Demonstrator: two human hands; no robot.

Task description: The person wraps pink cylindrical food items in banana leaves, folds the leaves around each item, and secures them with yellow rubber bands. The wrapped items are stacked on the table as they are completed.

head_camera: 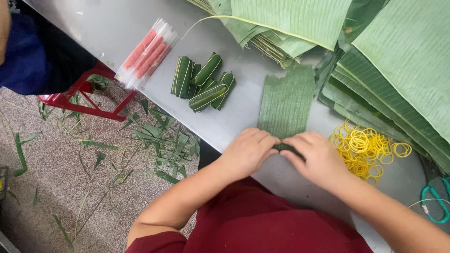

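A strip of green banana leaf (pixel 287 100) lies on the steel table (pixel 112 28). Its near end is rolled up under my fingers. My left hand (pixel 248 151) and my right hand (pixel 315 157) meet over that rolled end and pinch it from both sides; what is inside the roll is hidden. Several finished leaf-wrapped rolls (pixel 202 83) lie in a small heap to the left of the strip. Beyond them sit clear plastic-wrapped pink sticks (pixel 147 52).
A pile of yellow rubber bands (pixel 363 149) lies right of my right hand. Stacked large banana leaves (pixel 398 61) fill the far right. Green-handled scissors (pixel 437 199) lie at the right edge. Leaf scraps litter the floor (pixel 70 178) by a red stool (pixel 82 96); another person's dark sleeve (pixel 23 56) is at upper left.
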